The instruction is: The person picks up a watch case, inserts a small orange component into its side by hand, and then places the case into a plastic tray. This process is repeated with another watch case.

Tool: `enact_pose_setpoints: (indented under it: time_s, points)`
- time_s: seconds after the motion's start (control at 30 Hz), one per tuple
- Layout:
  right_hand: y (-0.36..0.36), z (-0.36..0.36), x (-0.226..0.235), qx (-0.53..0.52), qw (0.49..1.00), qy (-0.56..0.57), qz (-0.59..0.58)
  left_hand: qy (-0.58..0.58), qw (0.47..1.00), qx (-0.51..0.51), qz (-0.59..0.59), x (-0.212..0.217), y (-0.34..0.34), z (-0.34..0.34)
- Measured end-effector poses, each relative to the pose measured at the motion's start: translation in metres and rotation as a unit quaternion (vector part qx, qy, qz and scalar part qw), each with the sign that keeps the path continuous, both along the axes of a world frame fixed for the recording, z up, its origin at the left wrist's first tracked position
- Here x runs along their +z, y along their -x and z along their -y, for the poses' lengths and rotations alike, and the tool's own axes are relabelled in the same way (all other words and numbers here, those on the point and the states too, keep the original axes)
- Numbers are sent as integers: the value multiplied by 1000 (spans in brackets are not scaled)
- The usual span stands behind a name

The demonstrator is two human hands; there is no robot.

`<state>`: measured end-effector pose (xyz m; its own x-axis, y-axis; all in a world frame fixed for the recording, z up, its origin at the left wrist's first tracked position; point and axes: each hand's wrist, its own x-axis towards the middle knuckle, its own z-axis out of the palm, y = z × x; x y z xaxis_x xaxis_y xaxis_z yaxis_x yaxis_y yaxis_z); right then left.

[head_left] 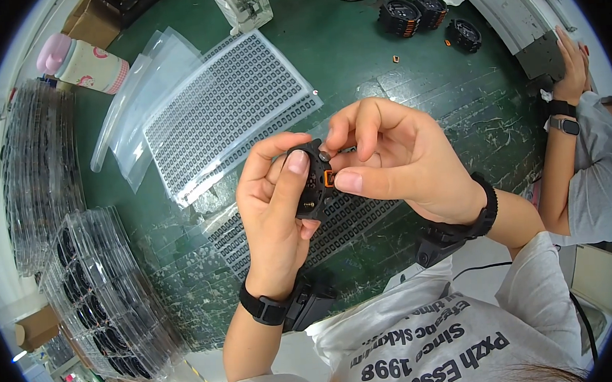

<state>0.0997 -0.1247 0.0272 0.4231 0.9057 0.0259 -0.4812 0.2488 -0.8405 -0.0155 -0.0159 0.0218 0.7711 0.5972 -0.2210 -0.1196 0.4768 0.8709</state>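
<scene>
Above the green table, my left hand (268,211) grips a black watch case (312,194), thumb across its face and fingers behind it. A small orange frame-shaped part (329,179) sits at the case's right edge. My right hand (421,158) has its thumb tip against that orange part, and its index finger bends close to a round button (324,157) on the same edge. The other right fingers are curled. Below the hands lies a sheet of small black parts (365,222), partly hidden, and a second such sheet (229,111) lies farther left.
Assembled black watches (400,18) and loose orange pieces (396,59) lie at the far right. Stacked clear trays (107,297) line the left edge. Clear plastic film (147,95), a pink-lidded bottle (95,67) and a jar (245,9) stand behind. Another person's hand (571,69) is at right.
</scene>
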Motion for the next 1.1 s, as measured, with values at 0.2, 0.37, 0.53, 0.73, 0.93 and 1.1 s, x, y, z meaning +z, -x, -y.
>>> enact_pose_setpoints:
  time_s: [0.2, 0.37, 0.53, 0.73, 0.93, 1.1]
  points:
    - [1, 0, 2, 7, 1000, 13, -15, -7, 1000, -7, 10, -1, 1, 0]
    - [1, 0, 3, 16, 999, 40, -30, 27, 996, -43, 76, -11, 6, -6]
    - [0, 1, 5, 36, 996, 53, -54, 21, 996, -41, 79, -11, 6, -5]
    - [-1, 1, 5, 54, 994, 60, -74, 10, 996, -38, 76, -10, 6, -4]
    - [-3, 0, 0, 79, 991, 24, -109, -16, 995, -33, 92, -13, 6, -5]
    - [5, 0, 4, 35, 998, 27, -42, -11, 993, -57, 108, -7, 6, -3]
